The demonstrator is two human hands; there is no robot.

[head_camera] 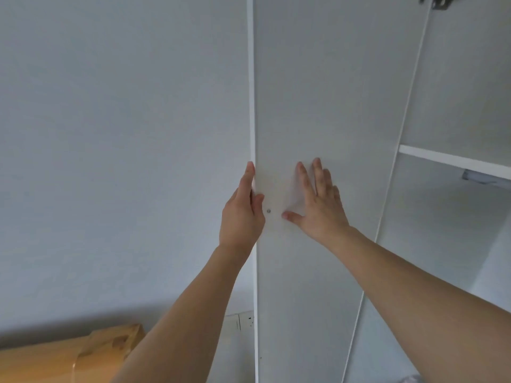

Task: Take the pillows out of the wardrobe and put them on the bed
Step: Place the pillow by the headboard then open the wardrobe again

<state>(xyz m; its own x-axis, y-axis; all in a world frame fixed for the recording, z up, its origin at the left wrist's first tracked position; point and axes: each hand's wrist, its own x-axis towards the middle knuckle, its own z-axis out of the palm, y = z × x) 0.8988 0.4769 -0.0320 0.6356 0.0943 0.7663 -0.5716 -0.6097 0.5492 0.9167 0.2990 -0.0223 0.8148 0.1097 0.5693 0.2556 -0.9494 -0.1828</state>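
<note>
Two hands on one wardrobe door (318, 106): left hand (242, 211) clasping its edge, right hand (318, 200) flat, fingers spread.

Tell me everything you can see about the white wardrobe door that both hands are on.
The wardrobe door is a tall, plain white panel, seemingly laminated board, swung open with its inner face toward the camera. A small metal screw sits near its left edge; a metal hinge shows at top right. The left hand wraps that edge, while the right hand presses flat, fingers spread, on the face.
</note>
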